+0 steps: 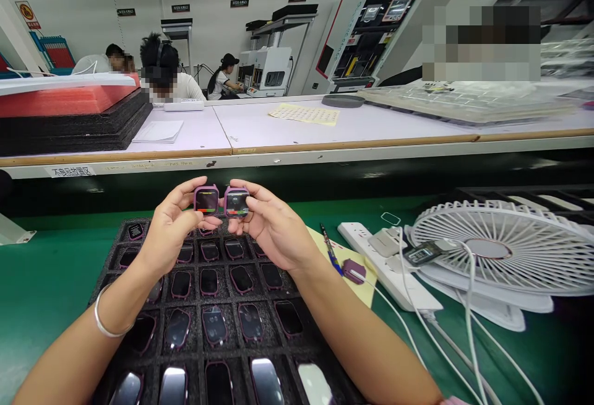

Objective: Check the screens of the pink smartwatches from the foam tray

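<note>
Between the fingers and thumb of my left hand [174, 222] is a purple-framed smartwatch case [206, 200], its screen lit with a red mark low on it. My right hand [273, 225] grips a second purple smartwatch case [236, 202] close beside the first, its screen also lit, with red and green marks along the bottom. Both screens face me. Below them lies a black foam tray [197, 346] with several rows of similar watch cases in its compartments, most with dark screens. My forearms hide parts of the tray's sides.
To the right are a white power strip [390, 269], a white fan [501, 244], loose white cables, a blue pen [330, 249] and a purple watch case [354, 270] on yellow paper. A raised shelf [250, 129] runs behind, bearing foam stacks [65, 123]. Several people sit beyond.
</note>
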The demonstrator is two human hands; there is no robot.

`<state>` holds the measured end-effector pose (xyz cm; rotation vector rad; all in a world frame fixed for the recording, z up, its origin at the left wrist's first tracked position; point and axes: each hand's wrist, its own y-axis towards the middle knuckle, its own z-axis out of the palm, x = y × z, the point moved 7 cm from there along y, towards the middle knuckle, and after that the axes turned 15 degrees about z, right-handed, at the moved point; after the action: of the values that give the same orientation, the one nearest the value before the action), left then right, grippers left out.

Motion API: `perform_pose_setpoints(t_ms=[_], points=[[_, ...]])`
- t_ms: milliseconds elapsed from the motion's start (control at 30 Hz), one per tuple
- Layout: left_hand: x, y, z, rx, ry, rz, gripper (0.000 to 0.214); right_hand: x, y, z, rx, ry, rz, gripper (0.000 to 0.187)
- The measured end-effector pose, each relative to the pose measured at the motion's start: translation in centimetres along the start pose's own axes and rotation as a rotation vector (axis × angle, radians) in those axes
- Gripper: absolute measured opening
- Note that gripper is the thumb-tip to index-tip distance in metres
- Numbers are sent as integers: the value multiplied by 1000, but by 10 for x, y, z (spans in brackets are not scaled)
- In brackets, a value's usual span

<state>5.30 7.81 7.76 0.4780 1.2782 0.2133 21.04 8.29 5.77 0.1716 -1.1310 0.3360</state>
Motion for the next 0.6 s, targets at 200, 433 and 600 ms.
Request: perform_pose_setpoints(t_ms=[200,433,600], points=[[2,3,-4,-39,-45,-17,72,1,3,-3,20,41,2,39],[0,3,-5,-11,-10,13,62,2,2,-3,17,0,-9,47],[-3,5,-6,-13,37,99,62,3,0,-1,49,-37,-46,54]])
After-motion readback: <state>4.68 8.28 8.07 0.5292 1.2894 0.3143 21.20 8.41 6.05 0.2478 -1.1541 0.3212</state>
